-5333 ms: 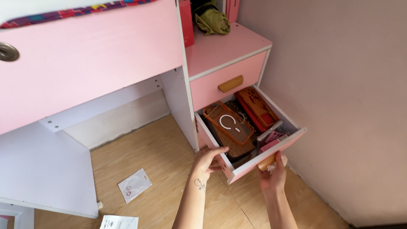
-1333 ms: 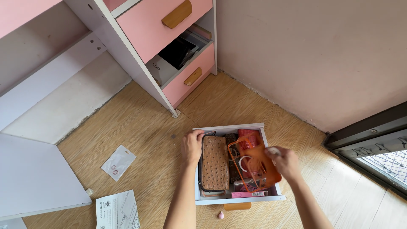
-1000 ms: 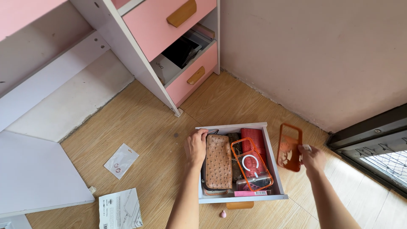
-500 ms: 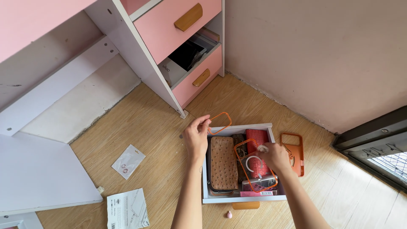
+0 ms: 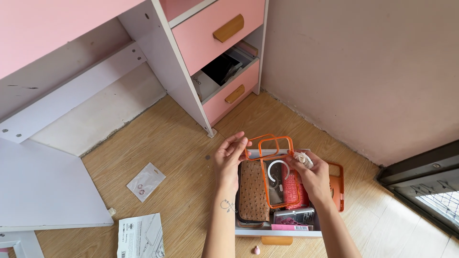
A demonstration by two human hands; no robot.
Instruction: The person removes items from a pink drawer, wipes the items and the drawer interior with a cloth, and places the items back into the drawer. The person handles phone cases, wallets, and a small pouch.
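A pulled-out drawer [image 5: 279, 233] lies on the wooden floor, filled with a tan textured wallet [image 5: 252, 190], a red wallet [image 5: 290, 185] and small items. My right hand [image 5: 313, 176] holds a clear phone case with an orange rim [image 5: 278, 172] lifted above the drawer; a small crumpled white thing sits between its fingers. My left hand [image 5: 228, 158] pinches the corner of a second orange-rimmed case [image 5: 256, 142], which sits behind the first. Another orange case [image 5: 336, 185] lies on the floor right of the drawer.
A pink and white desk [image 5: 143, 43] stands behind, with one closed drawer and a lower drawer [image 5: 232, 93] open over dark flat items. A small plastic packet [image 5: 146, 181] and a printed leaflet [image 5: 140, 235] lie on the floor at left. A pink wall runs along the right.
My right hand has lifted the clear orange-rimmed case out of the drawer. My left hand has brought its case next to it. Earlier the drawer was taken from the desk and set on the floor.
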